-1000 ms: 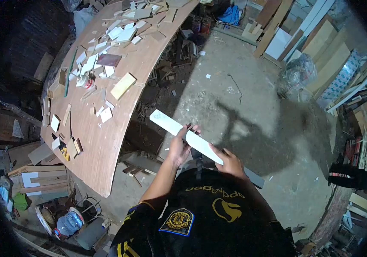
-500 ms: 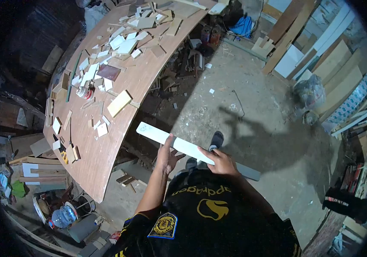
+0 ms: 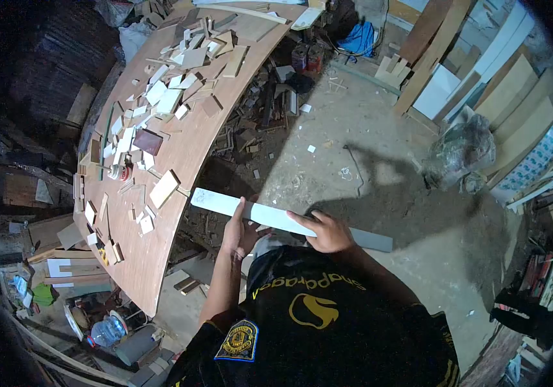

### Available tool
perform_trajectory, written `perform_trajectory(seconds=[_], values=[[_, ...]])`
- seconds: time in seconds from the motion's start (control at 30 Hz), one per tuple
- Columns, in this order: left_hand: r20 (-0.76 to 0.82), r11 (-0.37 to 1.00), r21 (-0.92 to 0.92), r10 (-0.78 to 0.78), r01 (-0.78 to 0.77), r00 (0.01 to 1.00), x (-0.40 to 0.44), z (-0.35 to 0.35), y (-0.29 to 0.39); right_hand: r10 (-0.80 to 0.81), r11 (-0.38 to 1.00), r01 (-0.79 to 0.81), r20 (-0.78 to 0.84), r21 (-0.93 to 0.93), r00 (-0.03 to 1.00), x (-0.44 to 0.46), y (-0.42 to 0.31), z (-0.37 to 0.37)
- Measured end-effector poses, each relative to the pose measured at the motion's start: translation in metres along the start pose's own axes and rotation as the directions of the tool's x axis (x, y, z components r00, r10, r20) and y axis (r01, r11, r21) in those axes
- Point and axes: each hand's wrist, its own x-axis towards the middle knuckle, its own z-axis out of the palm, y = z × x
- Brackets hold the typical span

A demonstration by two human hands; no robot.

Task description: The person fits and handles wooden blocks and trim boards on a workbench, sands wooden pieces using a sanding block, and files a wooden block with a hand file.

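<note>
A long white board (image 3: 267,215) lies across both hands in front of my body, its left end near the edge of the wooden table (image 3: 154,258). My left hand (image 3: 241,233) grips it left of its middle, with the thumb on top. Further right, my right hand (image 3: 325,231) is wrapped over the board, fingers on its upper face. The board's right part, greyer in shadow, sticks out past my right hand.
Many wood offcuts (image 3: 169,101) and a round container (image 3: 118,172) lie on the table. Boards (image 3: 441,90) lean at the upper right beside a plastic bag (image 3: 467,148). A water bottle (image 3: 107,331) stands at the lower left.
The board has swung to a flatter angle and its left end has moved left, closer to the table edge. Both hands still hold it. The view has shifted a little.
</note>
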Motion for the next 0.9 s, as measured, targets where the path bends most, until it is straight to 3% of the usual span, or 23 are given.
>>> perform_trajectory(seconds=[0.2, 0.27, 0.4, 0.47, 0.6, 0.67, 0.7, 0.77, 0.8, 0.87, 0.9], values=[[-0.115, 0.996, -0.045, -0.084, 0.08, 0.99, 0.027, 0.011, 0.0, 0.006, 0.999, -0.008, -0.082, -0.031, 0.997, 0.016, 0.021, 0.001], [-0.082, 0.994, -0.05, -0.103, 0.099, 0.991, 0.032, 0.013, 0.007, 0.16, 0.977, -0.184, 0.2, 0.105, 0.967, 0.028, 0.012, -0.026], [-0.086, 0.995, 0.052, -0.077, 0.082, 0.993, 0.05, 0.016, 0.027, 0.138, 0.977, -0.168, 0.206, 0.133, 0.969, 0.048, 0.025, -0.025], [-0.085, 0.995, 0.068, -0.073, 0.079, 0.994, 0.065, 0.021, 0.039, 0.053, 0.994, -0.055, 0.024, 0.097, 0.998, 0.054, 0.038, -0.017], [-0.006, 0.984, 0.051, -0.17, 0.17, 0.985, 0.102, 0.035, 0.067, 0.091, 0.996, -0.091, -0.054, 0.007, 0.994, 0.085, 0.037, -0.031], [-0.016, 0.985, 0.062, -0.161, 0.161, 0.987, 0.118, 0.043, 0.085, 0.241, 0.97, -0.237, 0.066, -0.055, 0.968, 0.109, 0.028, -0.051], [-0.041, 0.984, 0.084, -0.157, 0.16, 0.987, 0.125, 0.043, 0.095, 0.237, 0.97, -0.232, 0.069, -0.065, 0.969, 0.119, 0.037, -0.046], [0.01, 0.981, 0.106, -0.163, 0.161, 0.987, 0.142, 0.027, 0.111, 0.412, 0.908, -0.419, 0.16, 0.012, 0.897, 0.133, 0.059, -0.024], [0.036, 0.977, 0.146, -0.161, 0.154, 0.986, 0.148, 0.02, 0.121, 0.415, 0.906, -0.423, 0.166, 0.012, 0.894, 0.144, 0.058, -0.025], [0.078, 0.967, 0.216, -0.159, 0.139, 0.984, 0.156, 0.01, 0.14, 0.233, 0.971, -0.24, 0.201, 0.009, 0.951, 0.169, 0.057, -0.031], [0.082, 0.965, 0.22, -0.162, 0.141, 0.983, 0.161, 0.009, 0.147, 0.238, 0.97, -0.244, 0.197, 0.01, 0.951, 0.181, 0.05, -0.038]])
